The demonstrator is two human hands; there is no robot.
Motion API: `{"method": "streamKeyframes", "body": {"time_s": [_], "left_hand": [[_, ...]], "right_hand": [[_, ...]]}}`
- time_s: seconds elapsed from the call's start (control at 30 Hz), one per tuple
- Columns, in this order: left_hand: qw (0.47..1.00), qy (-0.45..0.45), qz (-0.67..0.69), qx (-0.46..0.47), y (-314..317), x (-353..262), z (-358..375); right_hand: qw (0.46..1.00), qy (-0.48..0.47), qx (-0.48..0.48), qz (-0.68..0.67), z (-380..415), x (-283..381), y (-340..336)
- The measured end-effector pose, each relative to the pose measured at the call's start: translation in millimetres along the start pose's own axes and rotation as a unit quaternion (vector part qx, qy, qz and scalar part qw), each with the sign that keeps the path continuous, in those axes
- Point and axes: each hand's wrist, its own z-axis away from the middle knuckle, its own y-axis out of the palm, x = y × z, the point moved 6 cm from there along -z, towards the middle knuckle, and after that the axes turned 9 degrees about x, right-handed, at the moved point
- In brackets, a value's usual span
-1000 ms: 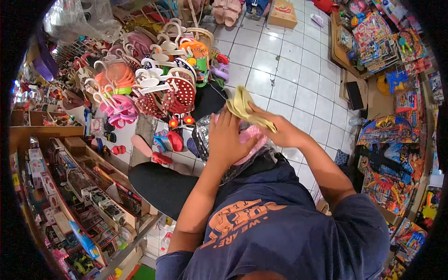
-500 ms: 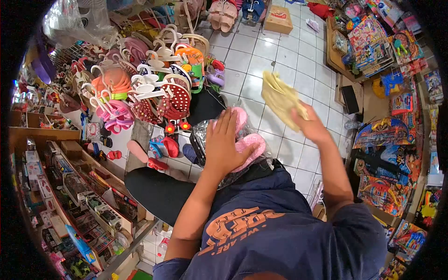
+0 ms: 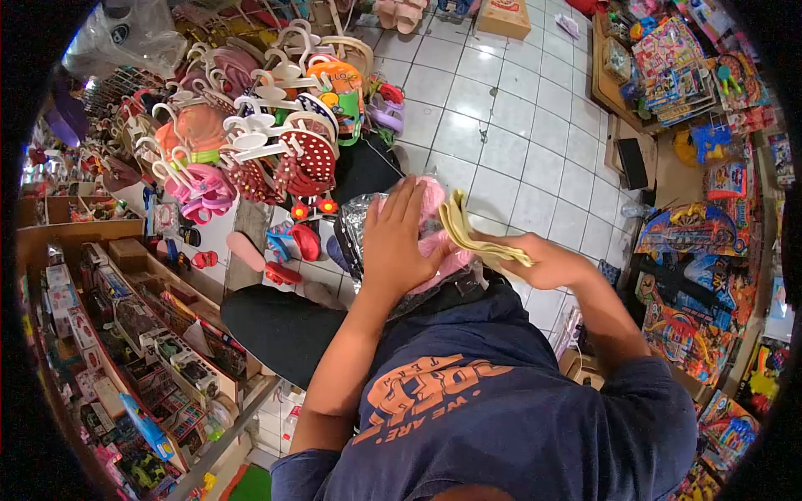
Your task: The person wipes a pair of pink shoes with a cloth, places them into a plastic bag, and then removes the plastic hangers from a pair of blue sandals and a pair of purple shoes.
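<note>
My left hand (image 3: pixel 397 242) lies flat over a pair of pink slippers (image 3: pixel 432 198) on my lap, fingers stretched out and thumb apart. Clear plastic wrapping (image 3: pixel 352 224) shows around the slippers, and my palm hides much of them. In my right hand (image 3: pixel 547 260) is a folded yellow cloth (image 3: pixel 458 225), gripped at its near end. Its far edge overlaps the pink slippers in this view.
Slippers on white hangers (image 3: pixel 251 138) crowd the left. Loose red shoes (image 3: pixel 306 240) sit on the tiled floor (image 3: pixel 510 159). Boxed toys (image 3: pixel 180 371) fill shelves at lower left; packaged toys (image 3: pixel 689 234) line the right. A cardboard box (image 3: pixel 504 18) stands at the back.
My right hand has brought the yellow cloth down and left, from above the floor to the slippers. My left hand stays on the slippers.
</note>
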Motion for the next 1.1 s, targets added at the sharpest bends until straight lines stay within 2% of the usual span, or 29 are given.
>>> {"method": "streamKeyframes", "body": {"time_s": [0.03, 0.1, 0.13, 0.2, 0.23, 0.3, 0.37, 0.43, 0.5, 0.57, 0.63, 0.7, 0.77, 0.8, 0.83, 0.9, 0.93, 0.97, 1.0, 1.03, 1.1], "left_hand": [[1.000, -0.007, 0.014, -0.008, 1, 1, -1], [0.999, -0.014, 0.026, -0.013, 0, 1, -2], [0.999, -0.016, 0.026, -0.017, -1, -1, -4], [0.999, -0.019, 0.026, -0.023, -1, -4, -5], [0.999, -0.017, 0.021, -0.027, 0, -5, -5], [0.999, -0.018, 0.017, -0.032, 1, -7, -6], [0.999, -0.013, 0.014, -0.038, 2, -7, -6], [0.999, -0.021, 0.005, -0.023, 2, -5, -7], [1.000, -0.029, -0.001, -0.008, 3, -2, -7], [0.999, -0.027, 0.005, -0.024, 3, -2, -6], [0.999, -0.030, 0.001, -0.029, 3, 0, -5], [1.000, -0.017, 0.025, -0.005, 2, -6, -5], [1.000, -0.012, 0.014, 0.004, 3, -11, -6], [1.000, -0.009, 0.014, 0.006, 4, -11, -7], [1.000, -0.008, 0.013, 0.009, 4, -11, -8], [1.000, -0.007, 0.021, 0.003, 2, -10, -8], [0.998, 0.043, 0.013, 0.035, 5, -17, -8], [0.993, 0.095, 0.005, 0.066, 6, -25, -6], [0.986, 0.138, 0.023, 0.086, 4, -33, -5], [0.986, 0.139, 0.022, 0.084, -4, -36, -6], [0.959, 0.226, -0.024, 0.171, -8, -54, -4]], "right_hand": [[1.000, 0.001, 0.001, -0.002, 12, -1, -10], [0.975, 0.189, 0.110, 0.048, 31, -24, -22], [0.975, 0.189, 0.109, 0.047, 33, -18, -27], [0.982, 0.160, -0.094, -0.034, 37, -6, -59], [0.982, 0.161, -0.092, -0.033, 30, -7, -62], [0.968, -0.075, -0.238, 0.033, 6, 23, -80], [0.967, -0.057, -0.246, 0.017, -29, 17, -75], [0.985, -0.027, -0.157, 0.061, -62, 2, -49], [0.986, -0.035, -0.146, 0.077, -67, -2, -26], [0.986, -0.038, -0.131, 0.095, -56, -2, -13], [0.993, -0.047, -0.045, 0.102, -32, 0, -6], [0.988, -0.068, -0.046, 0.127, -13, 5, -3], [0.995, -0.034, 0.022, 0.087, 6, 16, -4], [0.994, 0.062, 0.065, 0.067, 15, 21, -11], [0.994, 0.060, 0.068, 0.068, 24, 35, -19], [0.972, 0.197, -0.081, 0.100, 40, 40, -51], [0.972, 0.196, -0.077, 0.101, 33, 38, -50], [0.969, 0.070, -0.206, 0.122, 27, 49, -61], [0.932, -0.059, -0.329, 0.138, 26, 60, -68], [0.932, -0.060, -0.330, 0.140, 10, 58, -65], [0.892, -0.145, -0.395, 0.167, -20, 65, -55]]}}
